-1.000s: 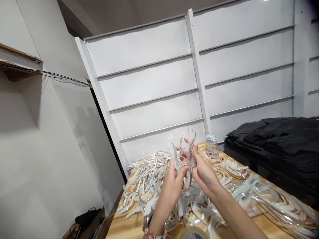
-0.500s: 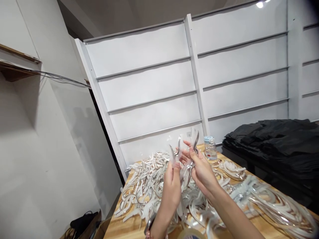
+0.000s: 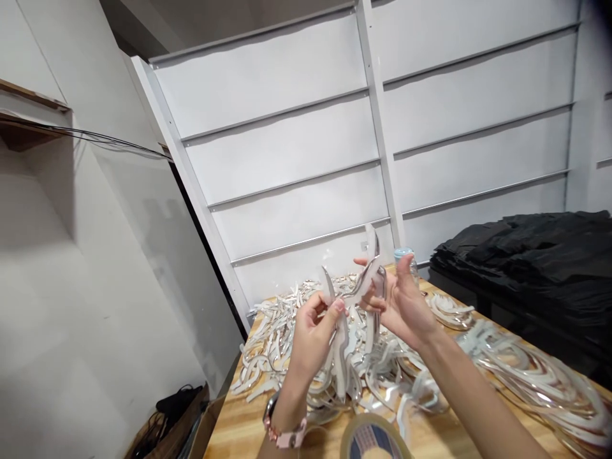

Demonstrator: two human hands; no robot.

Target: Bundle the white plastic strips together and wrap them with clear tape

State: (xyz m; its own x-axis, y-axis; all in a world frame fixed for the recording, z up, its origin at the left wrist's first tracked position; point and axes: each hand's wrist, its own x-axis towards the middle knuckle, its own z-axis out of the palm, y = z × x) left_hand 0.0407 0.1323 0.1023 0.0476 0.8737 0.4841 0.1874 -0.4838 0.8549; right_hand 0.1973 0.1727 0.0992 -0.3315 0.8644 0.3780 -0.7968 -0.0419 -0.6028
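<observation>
My left hand is closed, thumb and fingers pinching a curved white strip with clear, shiny edges. One part of the strip hangs below the hand and another sticks up above it. A bent length of strip rises from the pinch toward my right hand. That hand is open, thumb raised and fingers apart, with the strip passing in front of its fingers. Whether those fingers grip any of it is hard to see. Beneath both hands spreads a heap of similar strips.
The strips lie on a wooden table. A tape roll sits at the near edge. A blue-lidded jar is partly behind my right hand. Bundled strips lie on the right, beside a black stack. White panelling stands behind.
My right thumb has lifted off the strips and the hand has spread. My left hand has moved slightly left, the strip stretching between the hands. The view has shifted, showing more of the tape roll.
</observation>
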